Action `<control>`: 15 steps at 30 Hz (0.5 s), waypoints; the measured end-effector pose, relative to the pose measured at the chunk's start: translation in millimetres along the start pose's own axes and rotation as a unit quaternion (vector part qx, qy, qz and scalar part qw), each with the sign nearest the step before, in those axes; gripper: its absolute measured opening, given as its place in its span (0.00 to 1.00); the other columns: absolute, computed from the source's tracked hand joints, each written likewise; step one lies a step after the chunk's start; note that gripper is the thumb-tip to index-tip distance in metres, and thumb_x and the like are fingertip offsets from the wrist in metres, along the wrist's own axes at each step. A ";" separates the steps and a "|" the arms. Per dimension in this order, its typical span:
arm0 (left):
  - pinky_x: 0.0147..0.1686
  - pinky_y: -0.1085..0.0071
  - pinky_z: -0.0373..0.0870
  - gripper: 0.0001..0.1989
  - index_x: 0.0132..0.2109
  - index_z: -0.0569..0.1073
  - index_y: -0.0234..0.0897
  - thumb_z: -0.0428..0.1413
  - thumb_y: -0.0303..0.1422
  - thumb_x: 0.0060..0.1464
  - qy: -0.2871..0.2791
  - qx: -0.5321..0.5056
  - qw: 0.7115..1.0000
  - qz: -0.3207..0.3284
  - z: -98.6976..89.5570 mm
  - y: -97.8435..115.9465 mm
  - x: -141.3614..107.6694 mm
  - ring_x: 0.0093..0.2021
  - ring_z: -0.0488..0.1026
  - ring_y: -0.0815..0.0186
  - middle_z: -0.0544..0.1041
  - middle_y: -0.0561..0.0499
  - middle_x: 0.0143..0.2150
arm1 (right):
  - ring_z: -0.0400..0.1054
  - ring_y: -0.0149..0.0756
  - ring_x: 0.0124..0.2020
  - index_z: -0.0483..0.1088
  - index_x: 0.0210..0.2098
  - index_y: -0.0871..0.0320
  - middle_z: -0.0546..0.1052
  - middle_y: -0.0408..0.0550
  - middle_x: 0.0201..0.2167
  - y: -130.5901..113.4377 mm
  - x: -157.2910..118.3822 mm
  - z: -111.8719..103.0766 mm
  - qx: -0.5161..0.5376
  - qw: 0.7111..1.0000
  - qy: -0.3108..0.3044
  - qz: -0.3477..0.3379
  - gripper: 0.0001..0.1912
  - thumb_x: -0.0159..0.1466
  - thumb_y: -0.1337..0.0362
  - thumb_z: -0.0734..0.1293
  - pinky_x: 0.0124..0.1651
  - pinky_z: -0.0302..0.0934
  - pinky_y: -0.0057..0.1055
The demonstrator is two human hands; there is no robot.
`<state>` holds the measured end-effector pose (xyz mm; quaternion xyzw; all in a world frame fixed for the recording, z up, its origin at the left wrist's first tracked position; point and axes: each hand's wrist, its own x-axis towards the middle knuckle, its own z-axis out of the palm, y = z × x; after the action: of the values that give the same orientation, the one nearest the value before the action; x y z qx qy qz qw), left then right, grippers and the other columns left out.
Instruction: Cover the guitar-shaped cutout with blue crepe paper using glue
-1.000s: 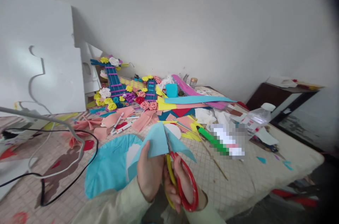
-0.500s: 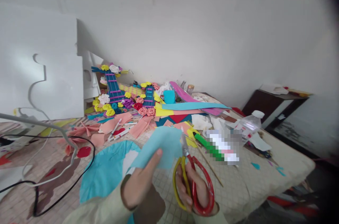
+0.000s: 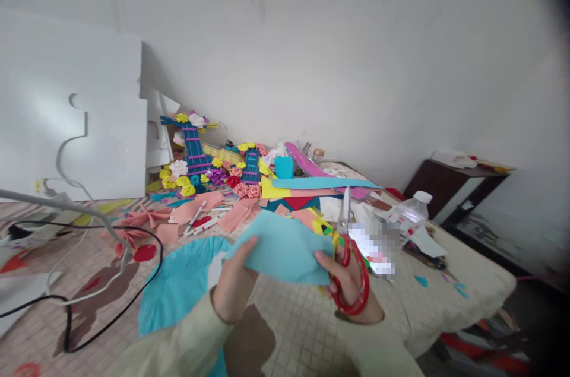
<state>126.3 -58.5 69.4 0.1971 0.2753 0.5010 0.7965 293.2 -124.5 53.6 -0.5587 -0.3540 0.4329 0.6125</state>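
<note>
Head view: a thin, light-blue, roughly rectangular sheet of paper or felt-like material [image 3: 287, 246] is held up above the near side of the cloth-covered table [image 3: 436, 300], well apart from its right corner. The left hand [image 3: 236, 282] is closed in a flat pinch on the sheet's left end, thumb on top. The right hand [image 3: 347, 279] pinches the right end with its thumb while its curled fingers carry metal scissors with red and yellow looped handles [image 3: 364, 276], blades pointing toward the table's far edge. The sheet looks light, limp and easily creased, probably not slippery; broad, gentle pinches at opposite ends should suit it, with the blade tips kept clear. A gathered turquoise fabric-like disc [image 3: 178, 282] lies left of it, nearer the table's left edge.
</note>
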 end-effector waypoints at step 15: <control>0.54 0.63 0.61 0.13 0.45 0.72 0.41 0.49 0.29 0.54 0.032 0.077 0.987 0.136 -34.9 53.5 26.3 0.53 0.66 0.62 0.69 0.51 0.54 | 0.68 0.31 0.33 0.66 0.43 0.63 0.72 0.47 0.37 -38.7 193.0 -33.2 -0.318 0.939 0.109 -0.072 0.13 0.63 0.60 0.61 0.34 0.66 0.32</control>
<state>76.3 -10.8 67.8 0.2773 0.3094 0.5880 0.6940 401.2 41.6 78.1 -0.7412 -0.4436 0.1895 0.4669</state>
